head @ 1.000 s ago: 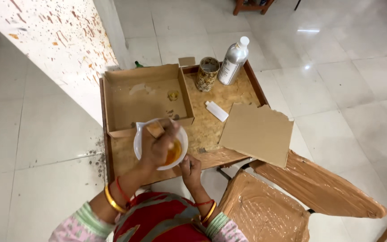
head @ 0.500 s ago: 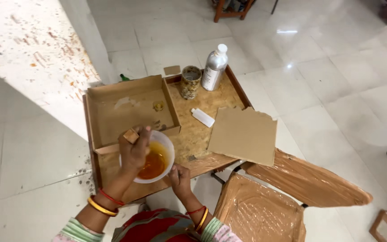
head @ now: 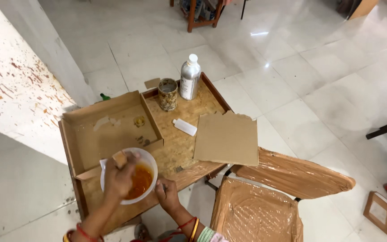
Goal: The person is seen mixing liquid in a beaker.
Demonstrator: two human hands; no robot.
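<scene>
Pale glossy floor tiles (head: 319,76) spread around a low wooden table (head: 182,150) whose rimmed top carries everything in play. Off to the right stands a chair wrapped in brown tape (head: 269,197), and a speckled white wall (head: 10,89) runs along the left. On the table's left half lies an open cardboard box (head: 108,130), shallow and stained inside; a flat cardboard sheet (head: 227,139) rests on the right half. At the far edge stand a silver bottle with a white cap (head: 190,77) and a patterned tin (head: 168,94), side by side, with a small white tube (head: 185,127) lying nearer.

Judging from the pose, the step in hand is working something into the orange liquid in the white bowl (head: 146,161), which sits at the table's near edge against the box. The left hand (head: 119,177) hangs over the bowl, its grip closed around a small tan block (head: 120,159), possibly a sponge, though the view is too coarse to be sure. The right hand (head: 166,195) rests just beside the bowl's rim; I cannot tell how its fingers are set. A next move would call for keeping the bowl steady.
</scene>
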